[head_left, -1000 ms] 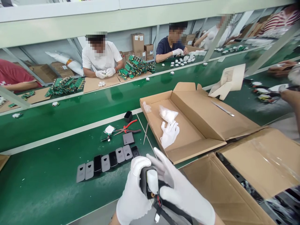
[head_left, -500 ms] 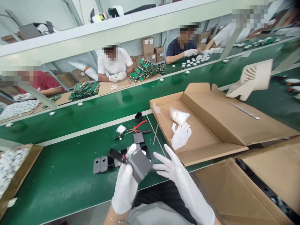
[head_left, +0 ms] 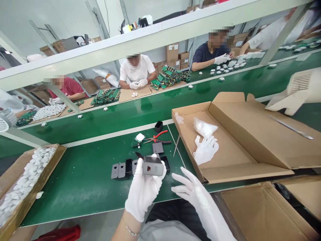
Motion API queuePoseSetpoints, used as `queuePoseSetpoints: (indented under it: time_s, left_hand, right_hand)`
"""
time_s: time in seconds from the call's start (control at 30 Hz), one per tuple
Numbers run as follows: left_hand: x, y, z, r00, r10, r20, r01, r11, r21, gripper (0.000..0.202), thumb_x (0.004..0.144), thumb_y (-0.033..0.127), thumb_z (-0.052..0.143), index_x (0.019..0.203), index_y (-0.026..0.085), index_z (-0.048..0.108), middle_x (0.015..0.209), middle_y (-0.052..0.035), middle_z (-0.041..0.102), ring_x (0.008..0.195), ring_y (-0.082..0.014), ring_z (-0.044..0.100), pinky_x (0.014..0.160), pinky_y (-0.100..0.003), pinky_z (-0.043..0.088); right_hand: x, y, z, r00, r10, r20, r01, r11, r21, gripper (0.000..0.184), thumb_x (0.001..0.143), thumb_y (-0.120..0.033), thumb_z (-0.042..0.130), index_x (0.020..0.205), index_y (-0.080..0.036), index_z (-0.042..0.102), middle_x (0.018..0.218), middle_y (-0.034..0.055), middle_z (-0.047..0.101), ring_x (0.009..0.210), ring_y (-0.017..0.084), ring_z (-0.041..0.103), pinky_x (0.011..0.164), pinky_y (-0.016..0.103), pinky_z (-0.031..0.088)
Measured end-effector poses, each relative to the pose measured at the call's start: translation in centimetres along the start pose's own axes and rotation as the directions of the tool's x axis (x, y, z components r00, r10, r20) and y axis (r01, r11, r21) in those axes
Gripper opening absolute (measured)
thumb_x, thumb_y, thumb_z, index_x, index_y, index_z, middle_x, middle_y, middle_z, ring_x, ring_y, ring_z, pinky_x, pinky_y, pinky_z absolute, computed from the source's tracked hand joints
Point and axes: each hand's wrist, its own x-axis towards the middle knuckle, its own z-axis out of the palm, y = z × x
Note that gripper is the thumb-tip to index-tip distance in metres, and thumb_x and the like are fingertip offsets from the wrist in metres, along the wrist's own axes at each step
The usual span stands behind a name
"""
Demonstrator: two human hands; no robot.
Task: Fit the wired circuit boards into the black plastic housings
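My left hand [head_left: 143, 187], in a white glove, is closed around a small dark grey plastic case [head_left: 153, 166]. One end of the case faces me and has a small cut-out with something reddish inside. To its right my gloved right hand [head_left: 189, 187] holds nothing, its fingers spread, apart from the case. Beyond the left hand, grey end covers [head_left: 118, 170] and black open housings lie in a row on the green table. Another grey case [head_left: 157, 148] lies behind the held one. Red-handled pliers [head_left: 157, 137] rest near a white part on a circuit board [head_left: 139, 137].
An open cardboard box [head_left: 235, 174] on the right holds a white glove [head_left: 206, 150] and a plastic bag [head_left: 204, 128]. Tweezers [head_left: 176, 146] lie beside it. A carton of white parts [head_left: 27, 180] stands left. Co-workers sit across the green conveyor [head_left: 135, 117].
My left hand has turned the case so that its end with the cut-out faces me. The right hand stays open beside it. The view has shifted left.
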Motion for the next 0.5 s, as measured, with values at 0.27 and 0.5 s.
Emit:
queuePoseSetpoints:
  time_s: [0.27,0.5]
  left_hand:
    - [-3.2,11.9,0.5,0.45,0.805,0.386,-0.553,-0.089,0.829,0.044,0.078,0.041,0.067,0.115,0.02,0.056,0.117,-0.0056,0.059,0.103,-0.0168,0.058,0.087,-0.026,0.05]
    - [0.1,25.8,-4.9,0.194,0.516,0.834,0.049,-0.854,0.517,0.041,0.079,0.039,0.057,0.112,0.015,0.053,0.135,-0.0138,0.044,0.128,-0.025,0.043,0.108,-0.04,0.038]
  right_hand:
    - [1.1,2.2,-2.8,0.994,0.111,0.018,-0.11,0.994,-0.021,0.086,0.073,-0.073,0.045,0.141,-0.024,0.027,0.141,0.0157,0.036,0.099,0.014,0.065,0.101,0.037,0.051]
    - [0.7,2.9,-1.9,0.993,0.091,-0.07,-0.101,0.984,-0.144,0.091,0.071,-0.079,0.039,0.141,-0.021,0.031,0.144,0.0113,0.034,0.112,0.014,0.06,0.11,0.03,0.046]
